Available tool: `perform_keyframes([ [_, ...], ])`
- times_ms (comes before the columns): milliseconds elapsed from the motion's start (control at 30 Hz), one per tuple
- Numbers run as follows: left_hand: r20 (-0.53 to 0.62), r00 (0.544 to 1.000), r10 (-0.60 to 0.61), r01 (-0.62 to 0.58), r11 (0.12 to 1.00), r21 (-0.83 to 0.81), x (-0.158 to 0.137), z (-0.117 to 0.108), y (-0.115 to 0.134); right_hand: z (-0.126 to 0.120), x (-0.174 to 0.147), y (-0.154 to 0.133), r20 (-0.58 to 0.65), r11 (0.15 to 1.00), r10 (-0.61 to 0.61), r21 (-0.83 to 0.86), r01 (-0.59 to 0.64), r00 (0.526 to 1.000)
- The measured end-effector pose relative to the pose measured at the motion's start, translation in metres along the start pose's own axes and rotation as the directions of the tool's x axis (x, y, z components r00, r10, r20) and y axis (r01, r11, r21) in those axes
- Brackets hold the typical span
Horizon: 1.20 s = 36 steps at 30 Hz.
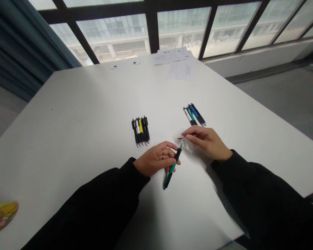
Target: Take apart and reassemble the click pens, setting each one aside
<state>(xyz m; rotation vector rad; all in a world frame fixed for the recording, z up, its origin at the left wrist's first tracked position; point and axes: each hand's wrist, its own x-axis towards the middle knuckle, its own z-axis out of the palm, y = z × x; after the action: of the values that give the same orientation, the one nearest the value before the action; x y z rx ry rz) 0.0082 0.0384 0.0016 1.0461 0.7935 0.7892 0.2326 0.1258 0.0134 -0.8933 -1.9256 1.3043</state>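
My left hand point(160, 159) is closed around a green and black pen point(171, 171), held at a slant over the table with its pointed end toward my right hand. A thin tip sticks out of the pen's upper end, and no metal cone covers it. Just beyond that tip lies a small dark and silvery piece point(179, 138), too small to name surely. Beside it hovers my right hand point(207, 140), thumb and index finger slightly apart with nothing visible between them. Its curled other fingers are partly hidden.
A row of several pens point(141, 131), black with white and yellow parts, lies left of centre. Beyond my right hand sits another group of pens point(195, 114). Papers point(181, 64) rest at the table's far edge, by the windows. A colourful round-edged object point(2, 217) is at lower left.
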Motion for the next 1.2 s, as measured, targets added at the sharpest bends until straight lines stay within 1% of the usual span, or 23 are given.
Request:
perform_keyframes([
  [33,0.002,1.000,-0.003,0.003,1.000,0.000,0.000,0.000,0.000,0.000,0.001,0.001,-0.012,0.987,-0.078,-0.144,0.075,0.997],
  [67,0.002,1.000,-0.002,0.002,1.000,0.000,0.000,0.000,0.000,0.001,0.001,0.003,0.018,0.951,-0.150,-0.272,0.149,0.989],
  [133,0.000,1.000,-0.001,0.001,1.000,-0.003,0.000,0.000,0.001,0.006,0.003,0.006,0.134,0.859,-0.244,-0.430,0.278,0.960],
  [200,-0.005,1.000,0.001,-0.001,1.000,-0.007,-0.001,0.000,0.002,0.011,0.004,0.008,0.230,0.799,-0.267,-0.490,0.349,0.936],
  [233,-0.007,1.000,0.001,-0.001,1.000,-0.010,-0.001,0.001,0.002,0.012,0.004,0.009,0.252,0.785,-0.264,-0.506,0.359,0.931],
  [300,-0.013,1.000,-0.005,0.005,1.000,-0.013,-0.001,0.001,0.001,0.013,0.004,0.008,0.249,0.786,-0.243,-0.516,0.341,0.937],
  [333,-0.018,1.000,-0.009,0.009,1.000,-0.014,-0.001,0.001,0.001,0.012,0.004,0.008,0.222,0.800,-0.238,-0.508,0.320,0.946],
  [400,-0.029,0.999,-0.024,0.024,1.000,-0.009,-0.001,0.000,0.001,0.009,0.003,0.005,0.134,0.858,-0.223,-0.444,0.259,0.966],
  [433,-0.032,0.999,-0.032,0.032,0.999,-0.005,-0.001,0.000,0.000,0.006,0.003,0.004,0.087,0.902,-0.196,-0.376,0.214,0.977],
  [500,-0.029,0.998,-0.056,0.056,0.998,0.008,0.000,0.000,0.000,0.003,0.002,0.001,0.032,0.983,-0.094,-0.157,0.097,0.995],
  [533,-0.026,0.997,-0.068,0.068,0.998,0.014,0.000,-0.001,-0.001,0.002,0.002,0.000,0.024,0.999,-0.037,-0.023,0.038,0.999],
  [600,-0.022,0.996,-0.083,0.084,0.996,0.023,0.000,-0.001,-0.001,0.001,0.002,-0.001,0.025,0.976,0.042,0.212,-0.046,0.999],
  [667,-0.022,0.996,-0.082,0.082,0.996,0.027,0.000,-0.002,-0.002,0.002,0.002,-0.002,0.032,0.939,0.071,0.334,-0.078,0.997],
  [733,-0.021,0.997,-0.077,0.077,0.996,0.034,0.000,-0.002,-0.003,0.003,0.002,-0.003,0.055,0.925,0.087,0.366,-0.101,0.995],
  [1000,-0.020,0.997,-0.071,0.072,0.997,0.038,-0.001,-0.002,-0.001,0.001,0.000,-0.010,0.198,0.903,0.130,0.382,-0.199,0.972],
  [1200,-0.022,0.999,-0.035,0.036,0.997,0.066,-0.001,-0.003,-0.001,0.000,0.000,-0.009,0.186,0.895,0.149,0.392,-0.212,0.971],
])
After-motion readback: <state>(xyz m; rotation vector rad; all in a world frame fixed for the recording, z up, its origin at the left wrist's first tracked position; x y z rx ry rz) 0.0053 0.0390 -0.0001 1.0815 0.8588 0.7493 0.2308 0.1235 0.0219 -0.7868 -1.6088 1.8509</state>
